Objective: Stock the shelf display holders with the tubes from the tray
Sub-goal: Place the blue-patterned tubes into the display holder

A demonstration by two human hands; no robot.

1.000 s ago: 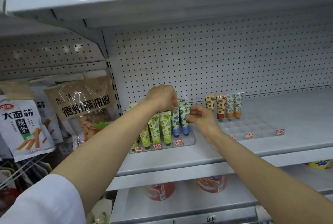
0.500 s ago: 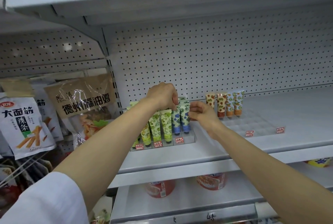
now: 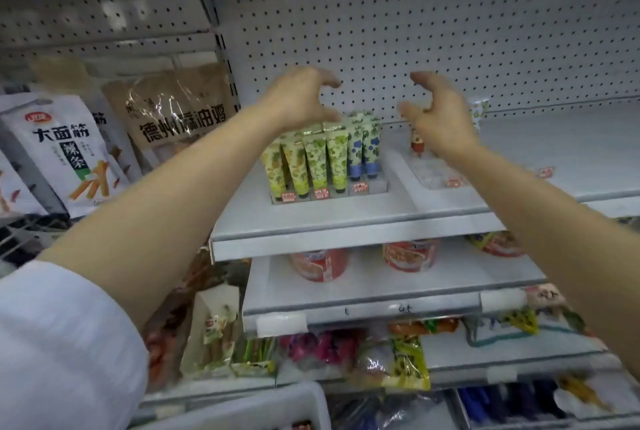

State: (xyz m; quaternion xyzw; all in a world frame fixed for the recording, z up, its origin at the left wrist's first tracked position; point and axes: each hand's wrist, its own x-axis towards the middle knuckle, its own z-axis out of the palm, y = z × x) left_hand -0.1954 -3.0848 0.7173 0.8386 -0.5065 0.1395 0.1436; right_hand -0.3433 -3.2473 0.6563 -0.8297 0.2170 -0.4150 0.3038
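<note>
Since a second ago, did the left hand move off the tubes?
Yes. The left hand has lifted off the tubes and now hovers open above them, against the pegboard.

Glossy plastic tubes [image 3: 315, 159] stand in a clear plastic holder [image 3: 379, 183] on a matt white metal shelf [image 3: 346, 221].

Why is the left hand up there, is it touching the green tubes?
Apart. The head view shows the left hand lifted, fingers loosely curled, pegboard visible between its fingertips and the green tubes.
</note>
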